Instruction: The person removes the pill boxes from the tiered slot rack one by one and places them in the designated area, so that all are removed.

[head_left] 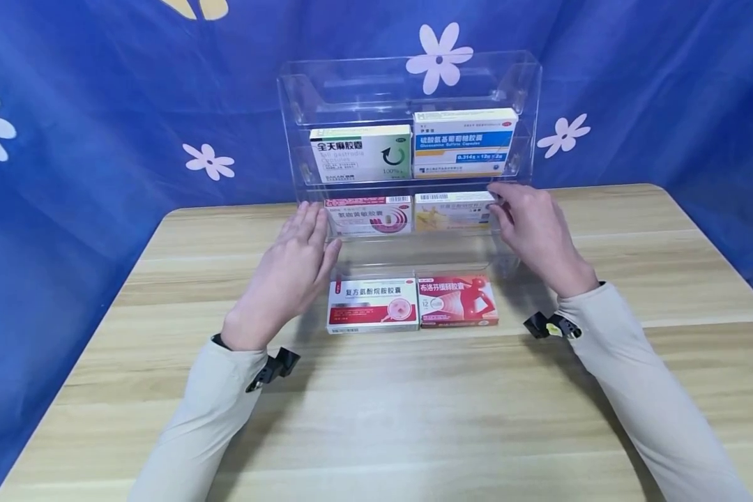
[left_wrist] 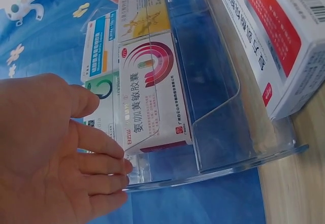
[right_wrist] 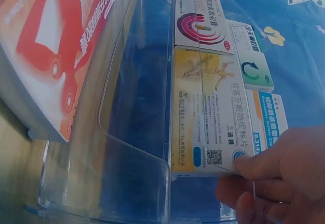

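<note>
The right hand pinches the upper outer corner of the yellow box, which stands in the clear rack, between both hands. The left hand, with its fingers straight, is just beside the pink box, left of the yellow box.

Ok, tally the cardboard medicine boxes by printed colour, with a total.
White and green rectangular cardboard box: 1
White and blue rectangular cardboard box: 1
White and pink rectangular cardboard box: 1
White and yellow rectangular cardboard box: 1
Red-printed rectangular cardboard boxes, left one and right one: 2
Total: 6
</note>
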Available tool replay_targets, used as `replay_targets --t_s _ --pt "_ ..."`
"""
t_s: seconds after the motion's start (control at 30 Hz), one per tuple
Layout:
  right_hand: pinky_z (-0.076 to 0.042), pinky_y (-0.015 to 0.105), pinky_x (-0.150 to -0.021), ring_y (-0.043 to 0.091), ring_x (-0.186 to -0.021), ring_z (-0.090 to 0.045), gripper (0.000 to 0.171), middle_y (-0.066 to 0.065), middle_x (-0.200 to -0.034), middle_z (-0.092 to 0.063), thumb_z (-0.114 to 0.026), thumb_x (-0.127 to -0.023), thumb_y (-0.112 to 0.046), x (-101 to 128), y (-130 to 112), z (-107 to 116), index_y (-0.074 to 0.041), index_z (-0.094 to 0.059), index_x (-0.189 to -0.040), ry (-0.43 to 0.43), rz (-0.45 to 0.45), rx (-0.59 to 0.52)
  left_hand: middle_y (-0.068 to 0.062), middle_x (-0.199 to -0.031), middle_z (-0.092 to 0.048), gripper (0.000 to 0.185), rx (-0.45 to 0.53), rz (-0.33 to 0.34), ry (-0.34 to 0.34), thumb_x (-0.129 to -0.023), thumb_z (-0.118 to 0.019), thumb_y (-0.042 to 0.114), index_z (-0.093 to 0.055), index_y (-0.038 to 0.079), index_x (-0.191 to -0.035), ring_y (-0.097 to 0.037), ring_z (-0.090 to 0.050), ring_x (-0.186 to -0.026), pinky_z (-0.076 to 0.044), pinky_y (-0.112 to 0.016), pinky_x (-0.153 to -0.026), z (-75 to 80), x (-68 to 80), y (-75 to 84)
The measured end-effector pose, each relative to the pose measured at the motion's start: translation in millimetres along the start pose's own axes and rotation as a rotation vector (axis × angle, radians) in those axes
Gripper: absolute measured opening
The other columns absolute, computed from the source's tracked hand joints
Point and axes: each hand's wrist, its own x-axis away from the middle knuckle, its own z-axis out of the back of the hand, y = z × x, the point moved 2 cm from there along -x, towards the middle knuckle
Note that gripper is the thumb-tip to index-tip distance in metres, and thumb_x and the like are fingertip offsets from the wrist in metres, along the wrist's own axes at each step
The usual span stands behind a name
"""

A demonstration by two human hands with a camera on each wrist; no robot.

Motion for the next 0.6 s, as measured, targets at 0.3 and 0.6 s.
replay_targets --t_s 0.3,0.6 --pt "-0.056 0.041 -0.071 0.029 -0.083 -0.066 0.024 0.02 -0.1 -0.07 -0.068 -0.087 0.001 -2 3 6 0.004 -0.066 -0.111 0.035 0.005 -0.143 -0.029 -0.154 -0.021 0.059 0.008 0.004 0.006 -0.106 -0.028 0.031 -0.025 -0.013 -0.146 -0.04 -0.013 -0.144 -0.011 -0.049 -0.119 0.7 -0.8 1.0" --pt "-0.048 0.01 -0.066 0.02 -0.079 -0.063 0.023 0.016 -0.094 -0.07 -0.069 -0.085 0.005 1 -4 22 0.004 -0.067 -0.108 0.178 -0.007 -0.311 -0.03 -0.153 -0.022 0.06 0.014 0.001 0.011 -0.106 -0.031 0.032 -0.027 -0.013 -0.146 -0.04 -0.014 -0.144 -0.012 -0.048 -0.119 -1.3 -1.3 -0.5"
